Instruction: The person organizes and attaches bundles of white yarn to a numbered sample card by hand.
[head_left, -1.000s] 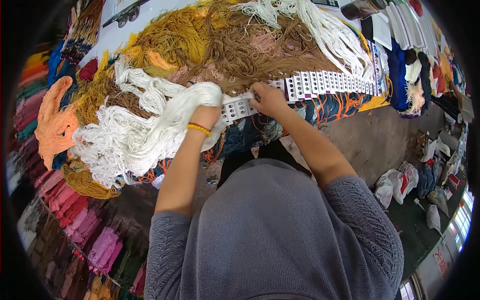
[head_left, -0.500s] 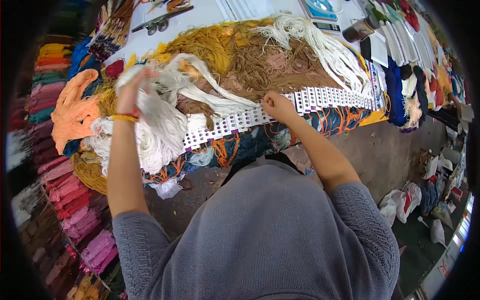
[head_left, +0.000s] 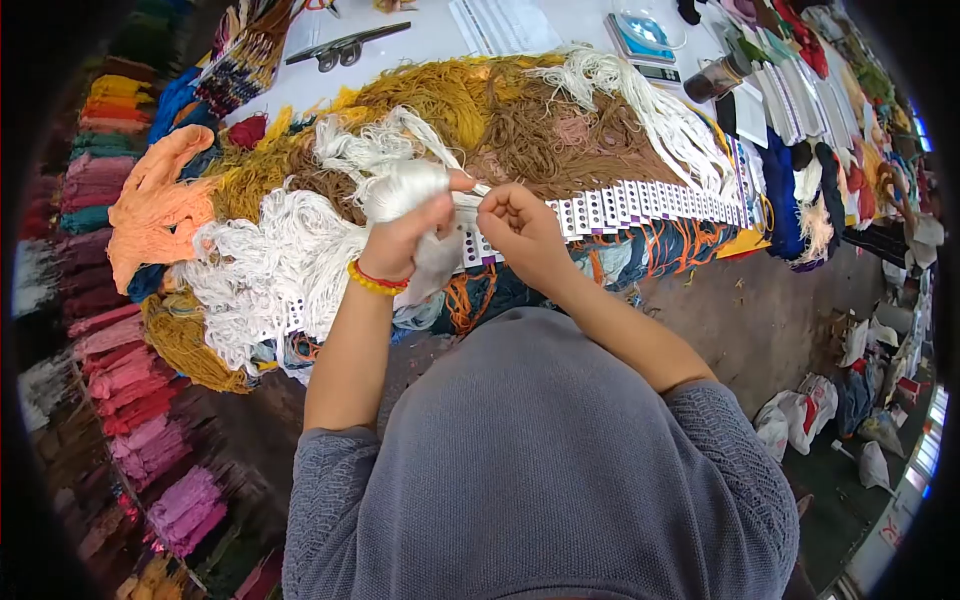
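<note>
My left hand (head_left: 408,240), with a yellow and red band at its wrist, is wrapped round a bundle of white thread (head_left: 405,190), partly blurred. Just right of it, my right hand (head_left: 520,225) pinches the white strands that run from the bundle. Both hands are above a row of white cards with dark holes (head_left: 650,203) along the table's front edge. More white skeins (head_left: 290,260) lie left of my left hand, and another white skein (head_left: 385,140) lies behind it.
Yellow-brown yarn (head_left: 430,100) and brown yarn (head_left: 540,140) cover the table's middle. A peach skein (head_left: 160,205) is at the left. Behind are a black metal tool (head_left: 347,45), papers (head_left: 505,25), a scale (head_left: 645,45) and a dark jar (head_left: 717,77). Plastic bags (head_left: 800,410) lie on the floor.
My left hand has moved right and down with the white thread, close to my right hand. My right hand has shifted slightly left. The white thread between them is now gathered near both hands.
</note>
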